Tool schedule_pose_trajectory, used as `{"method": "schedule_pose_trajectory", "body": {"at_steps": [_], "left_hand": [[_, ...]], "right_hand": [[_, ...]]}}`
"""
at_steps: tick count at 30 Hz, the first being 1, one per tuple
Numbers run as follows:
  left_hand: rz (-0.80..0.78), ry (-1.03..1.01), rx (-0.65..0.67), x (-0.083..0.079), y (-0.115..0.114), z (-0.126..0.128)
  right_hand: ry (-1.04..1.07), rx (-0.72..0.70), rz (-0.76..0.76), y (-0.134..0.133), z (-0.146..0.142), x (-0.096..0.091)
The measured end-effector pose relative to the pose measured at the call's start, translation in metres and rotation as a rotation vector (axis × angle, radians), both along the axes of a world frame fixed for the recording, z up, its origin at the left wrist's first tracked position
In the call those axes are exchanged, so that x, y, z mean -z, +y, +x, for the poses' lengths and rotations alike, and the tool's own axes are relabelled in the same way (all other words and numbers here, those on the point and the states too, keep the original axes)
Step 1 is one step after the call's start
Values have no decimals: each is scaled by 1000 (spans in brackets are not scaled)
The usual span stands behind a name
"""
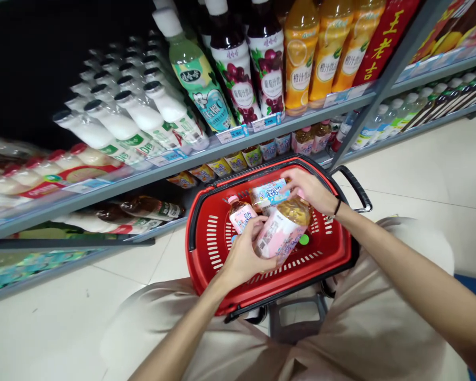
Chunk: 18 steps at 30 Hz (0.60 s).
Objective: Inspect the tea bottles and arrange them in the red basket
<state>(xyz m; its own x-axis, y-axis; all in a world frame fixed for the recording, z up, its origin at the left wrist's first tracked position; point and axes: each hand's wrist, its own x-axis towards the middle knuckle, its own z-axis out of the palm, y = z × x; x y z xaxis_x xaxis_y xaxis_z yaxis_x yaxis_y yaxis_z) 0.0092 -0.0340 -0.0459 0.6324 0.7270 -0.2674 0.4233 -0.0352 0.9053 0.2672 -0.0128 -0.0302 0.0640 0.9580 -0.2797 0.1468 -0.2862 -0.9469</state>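
A large drink bottle (284,228) with a pink-and-white label, amber contents and a pink cap lies tilted over the red shopping basket (198,264). My left hand (248,254) is closed around its lower end, thumb on the near side. At the neck and cap, my right hand (307,189) curls its fingers round the top; part of that grip is hidden. Two more bottles are inside the basket: a smaller pink-labelled bottle (240,212) just beyond my left hand, and a blue-labelled bottle (273,191) on its side below my right fingers.
The basket's black handle (357,190) sticks out to the right. Beyond the basket runs a grey shelf edge (198,151) with grape juice bottles (238,79), orange juice bottles (301,58) and white milk drink bottles (130,116). A grey stool (297,320) shows between my legs.
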Motion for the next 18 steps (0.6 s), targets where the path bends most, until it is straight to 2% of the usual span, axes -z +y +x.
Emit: {"method": "schedule_pose_trajectory", "body": {"at_steps": [2,4,8,11,13,15,18], "left_hand": [[-129,-92,12,12,-4,3],[-219,-115,25,24,-6,8],[-311,-88,40,40,-3,16],[-386,-93,74,52,2,24],[-363,-91,141,60,4,29],[-266,-72,208,68,5,33],[-144,-12,301,79,6,33]], "right_hand": [[-273,-137,-149,-4,12,8],[-439,-229,-254,-12,18,16],[-586,-324,-309,-34,25,19],[-696,-416,-435,-49,32,18],[-737,-470,-503,-57,37,20],[-755,-544,-537,-63,40,25],[-719,-656,-508,-72,40,38]]}}
